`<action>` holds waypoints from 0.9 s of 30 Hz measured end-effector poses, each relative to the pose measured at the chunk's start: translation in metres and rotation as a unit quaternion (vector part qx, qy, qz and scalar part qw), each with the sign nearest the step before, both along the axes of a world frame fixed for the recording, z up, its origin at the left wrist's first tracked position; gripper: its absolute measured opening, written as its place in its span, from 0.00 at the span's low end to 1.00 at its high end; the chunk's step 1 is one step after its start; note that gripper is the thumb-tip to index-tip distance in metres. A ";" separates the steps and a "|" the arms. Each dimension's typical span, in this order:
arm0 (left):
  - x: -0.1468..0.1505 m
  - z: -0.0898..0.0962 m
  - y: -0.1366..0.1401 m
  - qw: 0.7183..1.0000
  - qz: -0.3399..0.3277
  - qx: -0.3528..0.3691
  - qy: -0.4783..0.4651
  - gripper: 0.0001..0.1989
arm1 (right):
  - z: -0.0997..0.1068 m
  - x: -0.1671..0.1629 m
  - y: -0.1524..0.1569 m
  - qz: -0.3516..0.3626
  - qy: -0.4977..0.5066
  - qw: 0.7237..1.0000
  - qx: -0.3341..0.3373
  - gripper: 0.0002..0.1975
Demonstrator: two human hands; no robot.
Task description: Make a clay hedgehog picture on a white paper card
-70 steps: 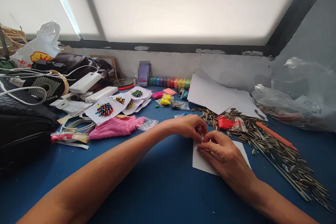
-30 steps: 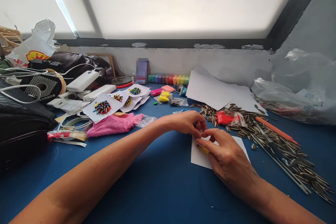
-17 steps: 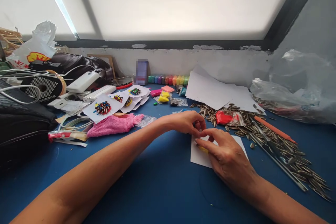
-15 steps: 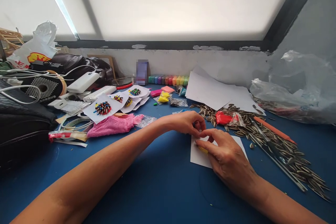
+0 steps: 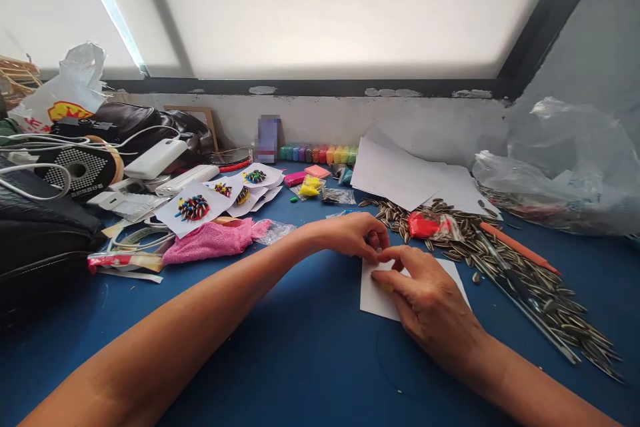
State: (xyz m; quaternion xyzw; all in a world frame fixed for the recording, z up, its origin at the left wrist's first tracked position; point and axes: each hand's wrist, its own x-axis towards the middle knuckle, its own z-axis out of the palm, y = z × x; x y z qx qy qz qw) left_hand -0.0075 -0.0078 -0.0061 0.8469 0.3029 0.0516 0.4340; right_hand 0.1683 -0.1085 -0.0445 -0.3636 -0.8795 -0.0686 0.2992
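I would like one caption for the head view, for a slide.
Left hand and right hand close together over white paper on a blue table, beside scattered sunflower seeds.

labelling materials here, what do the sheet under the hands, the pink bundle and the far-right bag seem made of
Sheet: likely paper or thin card, matte white with crisp edges. Pink bundle: probably towelling, judging by its fuzzy nap. Bag: seemingly thin plastic, see-through, crinkled, shiny.

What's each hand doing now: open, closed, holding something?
Left hand: curled at the white card; whether it holds anything cannot be told.
Right hand: partly curled over the white card; anything it holds is hidden.
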 end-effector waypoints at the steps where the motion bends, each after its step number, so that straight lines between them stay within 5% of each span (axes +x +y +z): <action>1: 0.000 0.000 0.000 1.000 0.002 -0.002 0.002 0.09 | 0.000 0.000 0.000 0.000 -0.001 1.000 -0.001 0.14; 8: 0.001 0.002 0.000 1.000 0.008 0.016 0.023 0.08 | 0.008 0.003 0.000 -0.030 0.051 0.998 -0.016 0.23; 16: 0.004 0.008 -0.006 0.994 0.014 0.078 0.072 0.13 | 0.043 0.043 0.011 -0.218 0.123 0.967 -0.053 0.15; 27: 0.010 0.002 -0.012 0.959 0.061 0.266 0.076 0.13 | 0.033 0.085 0.033 -0.298 0.057 0.950 -0.070 0.17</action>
